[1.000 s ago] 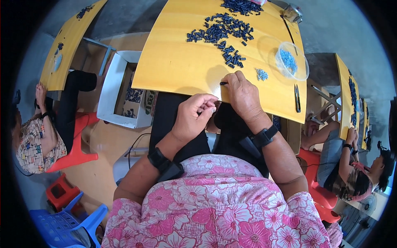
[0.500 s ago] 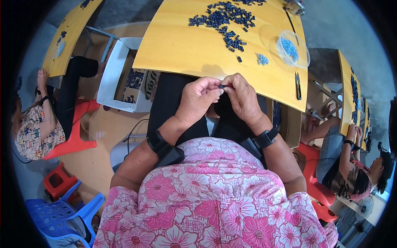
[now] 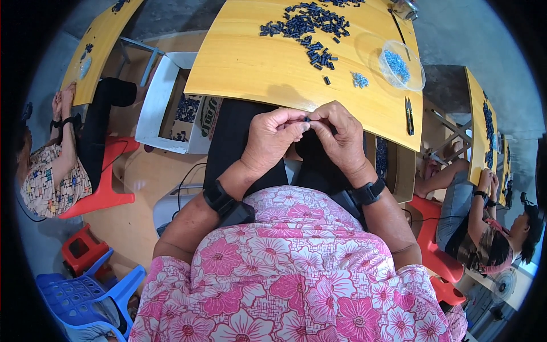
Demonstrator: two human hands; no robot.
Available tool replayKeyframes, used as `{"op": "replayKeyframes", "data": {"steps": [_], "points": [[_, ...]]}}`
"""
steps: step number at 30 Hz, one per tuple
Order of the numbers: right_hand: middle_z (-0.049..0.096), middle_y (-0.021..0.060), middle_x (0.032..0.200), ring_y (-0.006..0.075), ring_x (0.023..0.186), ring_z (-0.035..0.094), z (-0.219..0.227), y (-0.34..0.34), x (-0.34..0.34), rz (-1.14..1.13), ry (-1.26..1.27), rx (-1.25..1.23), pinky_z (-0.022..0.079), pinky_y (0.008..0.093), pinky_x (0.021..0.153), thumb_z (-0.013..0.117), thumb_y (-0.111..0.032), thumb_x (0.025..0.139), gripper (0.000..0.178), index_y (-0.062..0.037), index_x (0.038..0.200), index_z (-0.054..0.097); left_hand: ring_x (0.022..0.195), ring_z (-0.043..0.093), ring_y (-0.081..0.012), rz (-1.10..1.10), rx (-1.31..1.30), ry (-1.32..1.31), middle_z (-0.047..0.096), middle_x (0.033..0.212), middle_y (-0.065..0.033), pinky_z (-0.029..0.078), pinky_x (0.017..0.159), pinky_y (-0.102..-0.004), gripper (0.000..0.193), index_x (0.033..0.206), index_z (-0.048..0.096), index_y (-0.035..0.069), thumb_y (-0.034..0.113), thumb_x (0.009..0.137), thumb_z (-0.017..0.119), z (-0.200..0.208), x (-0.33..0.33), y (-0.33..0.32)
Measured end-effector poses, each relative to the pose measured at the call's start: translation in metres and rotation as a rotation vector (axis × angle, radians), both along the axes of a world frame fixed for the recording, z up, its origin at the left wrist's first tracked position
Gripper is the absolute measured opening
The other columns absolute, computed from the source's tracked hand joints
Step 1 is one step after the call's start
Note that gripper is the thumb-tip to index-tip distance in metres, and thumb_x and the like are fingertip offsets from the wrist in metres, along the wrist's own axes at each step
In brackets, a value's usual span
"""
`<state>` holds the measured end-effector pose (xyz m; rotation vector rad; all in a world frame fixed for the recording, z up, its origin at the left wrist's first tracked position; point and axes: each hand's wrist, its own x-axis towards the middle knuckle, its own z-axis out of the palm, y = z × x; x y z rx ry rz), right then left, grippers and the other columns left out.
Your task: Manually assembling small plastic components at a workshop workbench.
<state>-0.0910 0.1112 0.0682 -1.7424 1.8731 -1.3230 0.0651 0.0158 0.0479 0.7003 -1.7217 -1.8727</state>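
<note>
Over my lap, just off the table's front edge, my two hands meet at the fingertips. Thumb and forefinger of my left hand (image 3: 270, 137) pinch a small black cylindrical part (image 3: 306, 119), its end showing between the fingers. My right hand (image 3: 340, 137) is closed in a pinch right beside it; what sits in its fingertips is too small to make out. Beyond them on the yellow table (image 3: 245, 68) lies a loose pile of similar black parts (image 3: 302, 25). One such part lies apart, nearer the hands.
At the table's right are a clear tub of light-blue pieces (image 3: 397, 66), a small heap of such pieces (image 3: 359, 80) and black thread snips (image 3: 409, 116). A white carton (image 3: 151, 122) stands left of my legs. Co-workers sit at tables on either side.
My right fingertips have shifted slightly off the black part, whose end now faces up. The co-worker at left has brought both hands together at their table's edge.
</note>
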Motion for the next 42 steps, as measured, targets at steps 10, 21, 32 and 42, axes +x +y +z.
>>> {"op": "replayKeyframes", "data": {"steps": [10,21,32,42], "points": [[0.066,0.0088,0.086,0.0224,0.078,0.064,0.015,0.000,-0.005,0.111,-0.138,0.121,0.052,0.0306,0.073,0.069,0.002,0.079,0.027,-0.0087,0.104,0.072,0.074,0.059,-0.0054,-0.171,0.028,0.017,0.067,0.086,-0.0012,0.050,0.069,-0.0209,0.015,0.100,0.066,-0.001,0.014,0.096,0.061,-0.002,0.006,-0.009],[0.066,0.0076,0.088,0.0223,0.086,0.064,0.007,0.003,-0.009,0.155,-0.232,0.216,0.050,0.0317,0.079,0.067,0.000,0.084,0.018,-0.0085,0.099,0.072,0.072,0.058,-0.0058,-0.253,0.037,-0.103,0.066,0.080,-0.0011,0.049,0.068,-0.0219,0.017,0.092,0.068,-0.001,0.013,0.096,0.060,-0.008,0.004,-0.006],[0.063,0.0042,0.087,0.0178,0.081,0.059,-0.006,0.005,-0.009,0.165,-0.330,0.284,0.049,0.0296,0.073,0.069,-0.003,0.085,0.011,-0.0052,0.096,0.068,0.073,0.059,-0.0073,-0.291,0.366,-0.015,0.065,0.085,-0.0033,0.050,0.070,-0.0232,0.019,0.104,0.067,-0.001,0.016,0.097,0.062,-0.033,0.007,-0.007],[0.063,0.0056,0.084,0.0190,0.076,0.061,-0.011,0.001,-0.009,0.086,-0.161,0.270,0.050,0.0305,0.072,0.072,-0.006,0.083,0.010,-0.0049,0.093,0.068,0.068,0.058,-0.0054,-0.242,0.046,-0.109,0.065,0.078,-0.0009,0.048,0.062,-0.0213,0.008,0.094,0.068,-0.001,0.007,0.091,0.067,-0.025,0.001,-0.015]]}}
